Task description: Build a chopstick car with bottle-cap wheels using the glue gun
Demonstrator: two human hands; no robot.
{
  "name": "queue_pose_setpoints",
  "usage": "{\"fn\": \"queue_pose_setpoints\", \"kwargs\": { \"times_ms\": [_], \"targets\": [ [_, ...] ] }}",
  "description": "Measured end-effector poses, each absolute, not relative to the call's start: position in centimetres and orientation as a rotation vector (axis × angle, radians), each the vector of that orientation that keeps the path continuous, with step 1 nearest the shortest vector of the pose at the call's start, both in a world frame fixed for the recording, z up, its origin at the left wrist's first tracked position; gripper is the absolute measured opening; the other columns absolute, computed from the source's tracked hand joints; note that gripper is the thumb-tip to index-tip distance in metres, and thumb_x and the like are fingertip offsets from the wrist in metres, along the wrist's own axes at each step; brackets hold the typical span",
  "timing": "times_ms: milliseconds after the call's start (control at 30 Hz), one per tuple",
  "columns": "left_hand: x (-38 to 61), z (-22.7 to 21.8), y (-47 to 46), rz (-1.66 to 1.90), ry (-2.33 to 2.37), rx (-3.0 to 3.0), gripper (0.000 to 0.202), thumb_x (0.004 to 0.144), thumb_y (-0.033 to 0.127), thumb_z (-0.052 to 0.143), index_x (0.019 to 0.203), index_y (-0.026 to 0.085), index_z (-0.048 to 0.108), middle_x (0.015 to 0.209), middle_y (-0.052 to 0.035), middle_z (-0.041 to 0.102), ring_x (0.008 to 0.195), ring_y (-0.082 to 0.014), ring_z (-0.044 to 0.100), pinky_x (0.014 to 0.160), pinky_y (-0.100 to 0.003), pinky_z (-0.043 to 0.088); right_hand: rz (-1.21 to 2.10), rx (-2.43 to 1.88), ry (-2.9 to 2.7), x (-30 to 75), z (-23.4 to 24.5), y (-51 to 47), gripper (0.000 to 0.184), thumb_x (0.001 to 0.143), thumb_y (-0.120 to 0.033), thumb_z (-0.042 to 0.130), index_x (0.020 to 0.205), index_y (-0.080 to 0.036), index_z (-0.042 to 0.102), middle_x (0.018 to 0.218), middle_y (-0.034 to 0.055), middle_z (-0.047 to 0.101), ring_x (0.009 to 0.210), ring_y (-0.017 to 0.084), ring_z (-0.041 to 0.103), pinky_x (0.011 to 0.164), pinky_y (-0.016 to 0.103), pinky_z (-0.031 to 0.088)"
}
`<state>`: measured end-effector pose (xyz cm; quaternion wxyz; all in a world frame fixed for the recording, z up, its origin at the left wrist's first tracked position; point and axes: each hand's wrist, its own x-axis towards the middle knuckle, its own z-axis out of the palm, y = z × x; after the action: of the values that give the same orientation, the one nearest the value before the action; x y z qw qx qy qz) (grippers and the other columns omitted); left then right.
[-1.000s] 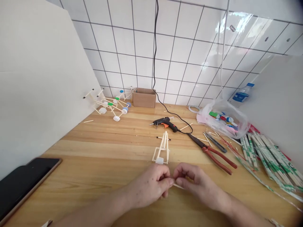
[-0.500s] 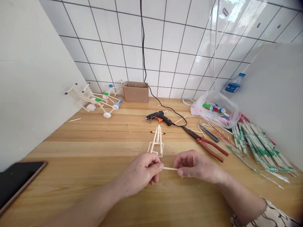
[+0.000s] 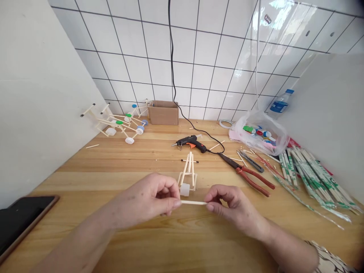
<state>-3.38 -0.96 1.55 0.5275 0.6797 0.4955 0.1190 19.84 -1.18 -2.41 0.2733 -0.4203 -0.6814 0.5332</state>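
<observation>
**Hands ease apart along the stick**

Since the frame half a second back, the left hand (image 3: pixel 148 199) has slid leftward, so more of the stick (image 3: pixel 193 203) now shows bare between it and the right hand (image 3: pixel 231 206). From my station I see both hands gripping alike: thumb and forefinger closed tight on one end of the stick each, the other fingers curled in. The stick lies level above the table (image 3: pixel 113 167), well on my side of the glue gun (image 3: pixel 190 143). Between the glue gun and the stick sits a small frame (image 3: pixel 189 171) of sticks. The white piece (image 3: pixel 184 189) at its near end looks like a bottle cap, though I can't be sure at this size. Pliers (image 3: pixel 250 175) lie right of the glue gun, with a bag (image 3: pixel 260 132) of caps farther right. A box (image 3: pixel 163 112) sits behind the glue gun to the left, and a phone (image 3: pixel 19 220) lies far left, nearer me.
</observation>
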Motion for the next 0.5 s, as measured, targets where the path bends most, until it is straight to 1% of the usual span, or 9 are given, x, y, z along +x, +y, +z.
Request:
{"fn": "queue_pose_setpoints", "kwargs": {
  "times_ms": [167, 333, 500],
  "targets": [
    [-3.7, 2.8, -0.5, 0.341, 1.225, 1.667, 0.016, 0.075, 0.032, 0.052, 0.068, 0.017, 0.054, 0.059, 0.0026, 0.056, 0.056, -0.0104, 0.049, 0.052, -0.02, 0.037, 1.2, -1.087, -1.86, 19.1, -2.3, -2.1, 0.014, 0.08, -0.028, 0.056, 0.074, -0.015, 0.057, 0.063, -0.0015, 0.051, 0.059, 0.009, 0.044, 0.056, 0.019, 0.037],
    [-3.5, 2.8, -0.6, 0.354, 1.213, 1.654, 0.013, 0.074, 0.027, 0.047, 0.066, 0.018, 0.051, 0.061, 0.0026, 0.055, 0.058, -0.0111, 0.049, 0.053, -0.021, 0.038, 1.033, -1.076, -1.894, 18.9, -3.0, -2.0, 0.018, 0.083, -0.029, 0.052, 0.072, -0.016, 0.056, 0.062, -0.0015, 0.052, 0.056, 0.009, 0.044, 0.055, 0.019, 0.037],
    [-4.0, 2.6, -0.3, 0.345, 1.203, 1.716, 0.023, 0.08, 0.03, 0.041, 0.063, 0.018, 0.05, 0.061, 0.0017, 0.055, 0.059, -0.0118, 0.05, 0.056, -0.022, 0.038, 1.011, -1.094, -1.9, 18.6, -3.7, -1.6, 0.026, 0.087, -0.035, 0.044, 0.071, -0.016, 0.054, 0.061, -0.001, 0.05, 0.057, 0.01, 0.044, 0.055, 0.02, 0.036]
  ]
}}
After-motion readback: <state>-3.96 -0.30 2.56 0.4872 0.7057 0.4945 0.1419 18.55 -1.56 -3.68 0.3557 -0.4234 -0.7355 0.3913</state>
